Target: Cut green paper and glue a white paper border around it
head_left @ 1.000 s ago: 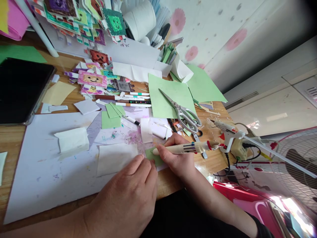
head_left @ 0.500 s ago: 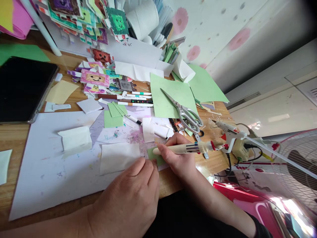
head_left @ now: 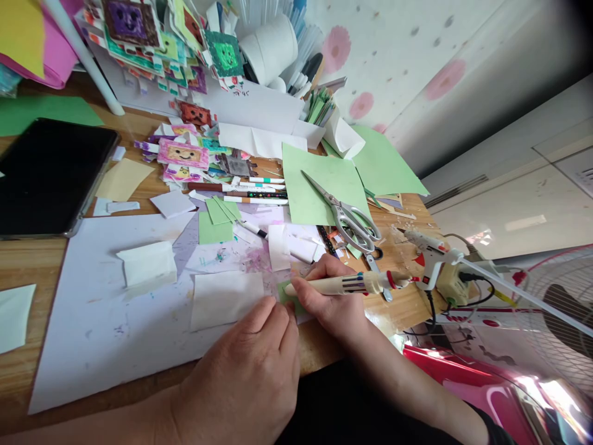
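My right hand [head_left: 337, 306] is closed around a thick cream multicolour pen [head_left: 338, 285]. The pen lies almost level across the fingers, its pale rounded end over a small green paper piece [head_left: 283, 290] and its red-banded end pointing right. My left hand [head_left: 252, 364] is closed, fingers curled, with its fingertips at the left edge of that green paper; the fingertips themselves are mostly hidden. Beside the left hand lies a blank white paper strip [head_left: 227, 298]. A folded white paper [head_left: 149, 266] sits farther left on the large stained white sheet [head_left: 92, 346].
Silver scissors [head_left: 345, 213] rest on a green sheet [head_left: 301, 185] behind my hands. Markers [head_left: 257, 194] and coloured paper figures [head_left: 183, 153] lie at the back. A glue gun [head_left: 430, 250] stands at right, a tablet [head_left: 50, 179] at left. A fan [head_left: 556, 309] is beyond the desk.
The whole view has shifted slightly, so things on the desk appear a little lower and farther right. The pen's red-banded end has swung slightly to the right. Both hands keep their grips.
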A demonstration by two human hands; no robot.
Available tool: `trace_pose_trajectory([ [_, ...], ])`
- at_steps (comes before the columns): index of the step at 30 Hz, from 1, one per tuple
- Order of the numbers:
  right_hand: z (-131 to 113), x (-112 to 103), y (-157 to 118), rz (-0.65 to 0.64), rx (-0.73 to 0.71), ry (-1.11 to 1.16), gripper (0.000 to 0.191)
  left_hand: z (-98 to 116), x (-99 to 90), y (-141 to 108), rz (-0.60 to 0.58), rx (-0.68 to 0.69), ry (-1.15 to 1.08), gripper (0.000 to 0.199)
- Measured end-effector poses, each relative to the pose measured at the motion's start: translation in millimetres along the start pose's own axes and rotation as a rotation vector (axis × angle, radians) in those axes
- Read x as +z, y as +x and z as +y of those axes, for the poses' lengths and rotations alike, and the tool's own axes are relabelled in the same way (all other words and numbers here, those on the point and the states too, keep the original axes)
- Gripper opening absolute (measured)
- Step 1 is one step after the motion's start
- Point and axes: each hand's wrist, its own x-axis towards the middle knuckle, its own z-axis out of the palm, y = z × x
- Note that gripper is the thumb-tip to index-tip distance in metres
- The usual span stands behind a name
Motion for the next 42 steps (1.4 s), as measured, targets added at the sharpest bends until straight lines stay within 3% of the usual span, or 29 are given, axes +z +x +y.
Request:
trace_pose_trajectory([
  [16,3,-2,1,0.062,-0.002,0.002,0.032,4,-4.6,-2,0.049,-0.066,0.033,0.031],
  [29,6,-2,-1,-0.003,-0.024,0.028,0.03,7,-7.5,-5,0.005,-0.048,-0.055,0.021],
  [35,4,0,-1,-0.009,-0.026,0.035,0.028,5,5.1,-6,0.171,0.007,-0.066,0.016],
  [42,2,0,-1,-0.024,0.001,0.049,0.028,6,3.3,-6,0.15,0.02,-0.041,0.02],
])
